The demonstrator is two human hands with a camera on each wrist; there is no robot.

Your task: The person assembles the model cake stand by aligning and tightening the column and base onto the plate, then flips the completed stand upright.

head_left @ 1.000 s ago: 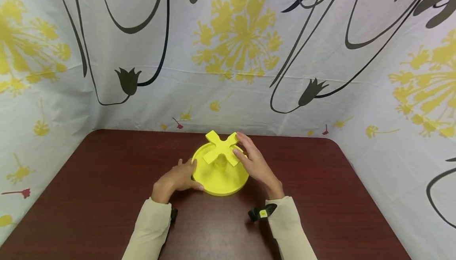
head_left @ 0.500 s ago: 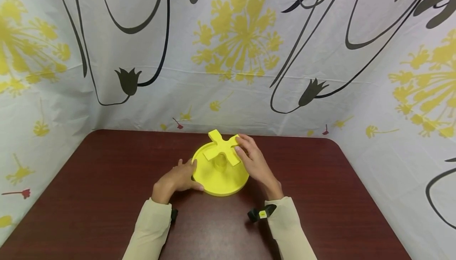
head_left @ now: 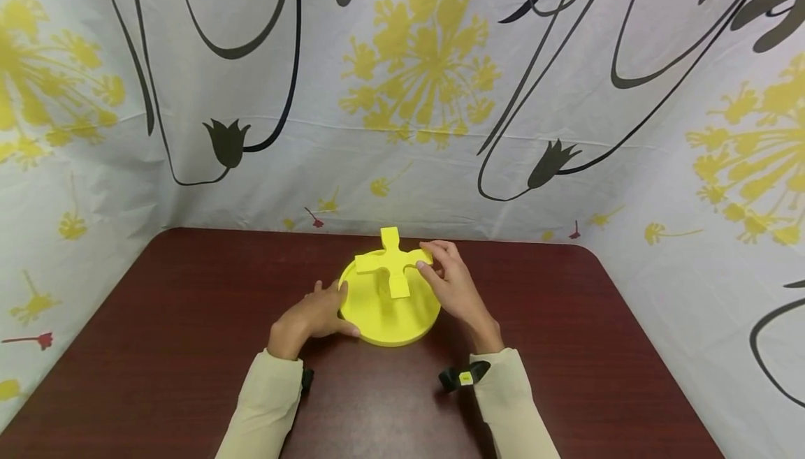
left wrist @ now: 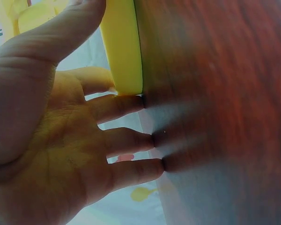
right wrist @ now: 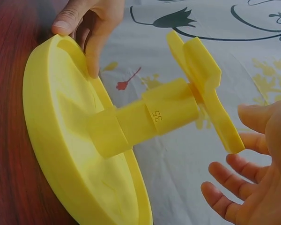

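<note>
Right wrist view: yellow cross [right wrist: 203, 64] atop a stepped post [right wrist: 131, 123] the head view barely shows; dish [head_left: 390, 328] beneath, on the table [head_left: 157, 333]; right hand [head_left: 460, 291] at the cross, fingers loosely bent; left hand [head_left: 313, 312], fingers straight, touching the dish.

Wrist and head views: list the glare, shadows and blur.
Head: pale glare on the near table, dark shadow beside the right sleeve; left wrist: dim, hazy picture, blurred dark streaks running from the left hand's fingertips; right wrist: soft shading inside the yellow dish, number on the yellow post legible.
</note>
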